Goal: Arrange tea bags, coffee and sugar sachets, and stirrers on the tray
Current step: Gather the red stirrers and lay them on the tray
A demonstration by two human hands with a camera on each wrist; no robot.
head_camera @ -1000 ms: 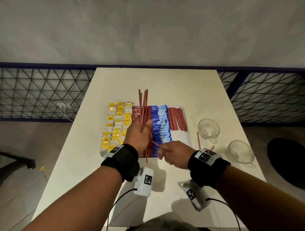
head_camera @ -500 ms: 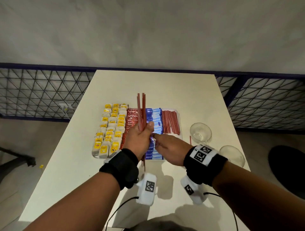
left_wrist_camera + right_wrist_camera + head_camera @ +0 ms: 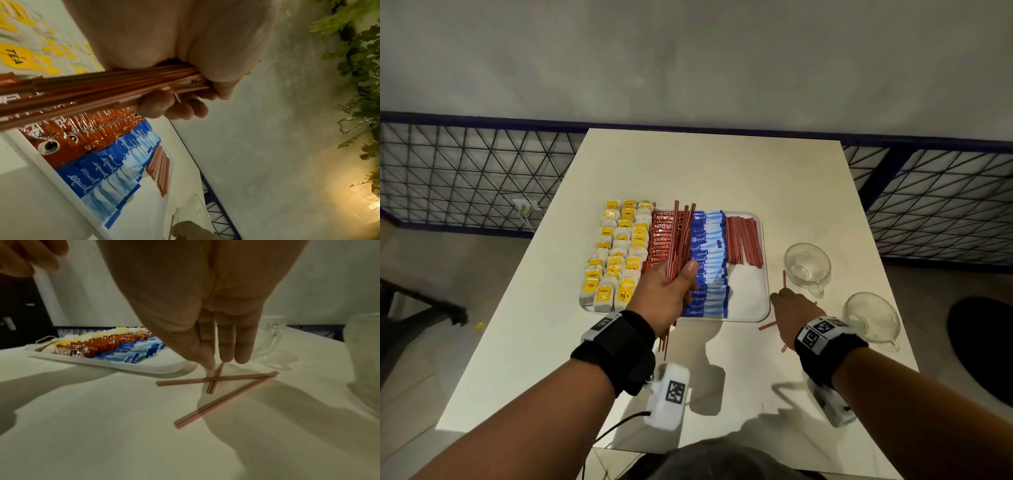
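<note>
A white tray (image 3: 764, 310) holds rows of yellow tea bags (image 3: 616, 260), red coffee sachets (image 3: 661, 236), blue sugar sachets (image 3: 710, 260) and a row of red stirrers (image 3: 743, 243). My left hand (image 3: 667, 294) hovers over the tray's middle and grips a bundle of red stirrers (image 3: 681, 240), fingers curled round the bundle (image 3: 102, 87). My right hand (image 3: 787, 308) is on the table just right of the tray. Its straight fingers (image 3: 226, 344) point down at three loose stirrers (image 3: 216, 379) that lie crossed there, the tips touching or nearly touching one.
Two clear glass cups (image 3: 806, 265) (image 3: 871, 318) stand right of the loose stirrers, close to my right hand. The white table (image 3: 705, 171) ends at a wire-mesh railing (image 3: 465, 171) at the back. The tray's near right corner (image 3: 746, 294) is bare.
My right hand left the bundle and moved right, off the tray, down to the loose stirrers on the table. My left hand keeps its hold on the bundle.
</note>
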